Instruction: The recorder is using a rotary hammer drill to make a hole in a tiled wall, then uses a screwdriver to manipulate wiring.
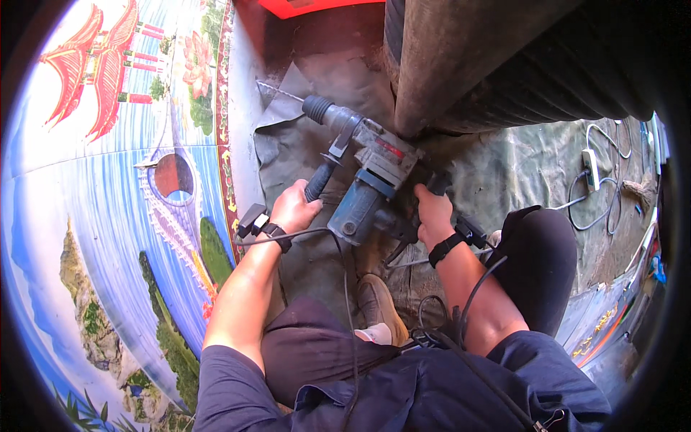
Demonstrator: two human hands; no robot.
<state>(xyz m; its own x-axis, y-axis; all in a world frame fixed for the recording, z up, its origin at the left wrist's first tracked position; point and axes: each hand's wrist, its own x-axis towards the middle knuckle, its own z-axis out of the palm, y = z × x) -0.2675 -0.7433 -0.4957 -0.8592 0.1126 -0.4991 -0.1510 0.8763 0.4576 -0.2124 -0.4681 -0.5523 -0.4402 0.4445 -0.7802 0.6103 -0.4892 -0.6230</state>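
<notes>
A large blue and grey rotary hammer drill (374, 155) lies aslant in front of me, its bit end to the far left. Wrapped around the black side handle (322, 180) is my left hand (291, 209). My right hand (434, 214) is closed on the black rear handle, whose trigger I cannot see. The long spiral drill bit (281, 91) reaches toward the pale edge of the painted panel; whether its tip touches anything I cannot tell. Black straps with small devices sit on both wrists, and thin cables run from them along my arms.
A tiled panel (108, 187) painted with landscape scenery stands at left. Dark green sheeting (504, 169) covers the floor, creased in places. A thick brown post (439, 65) rises at the far right of the drill. A white power strip (591, 170) with looped cords lies farther right.
</notes>
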